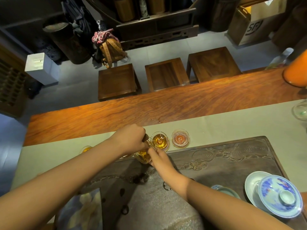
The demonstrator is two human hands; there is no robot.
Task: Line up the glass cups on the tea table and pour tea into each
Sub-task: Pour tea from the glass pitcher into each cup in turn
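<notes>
A row of glass cups stands on the grey-green runner (pixel 232 128) of the wooden tea table. One cup (pixel 160 140) holds amber tea. To its right a cup (pixel 180 138) shows only its reddish coaster through the glass. At the left a tea-filled cup (pixel 86 149) peeks out beside my left forearm. My left hand (pixel 131 138) grips the dark handle of a glass pitcher (pixel 144 156) of amber tea, tilted toward the filled cup. My right hand (pixel 158 157) steadies the pitcher's lower side. Any cups under my left arm are hidden.
A dark carved stone tea tray (pixel 224 163) lies in front of the cups. A blue-and-white gaiwan lid and saucers (pixel 279 195) sit on its right. A glass vessel (pixel 300 112) and an orange object (pixel 295 73) stand far right. Three wooden stools (pixel 166 75) line the far side.
</notes>
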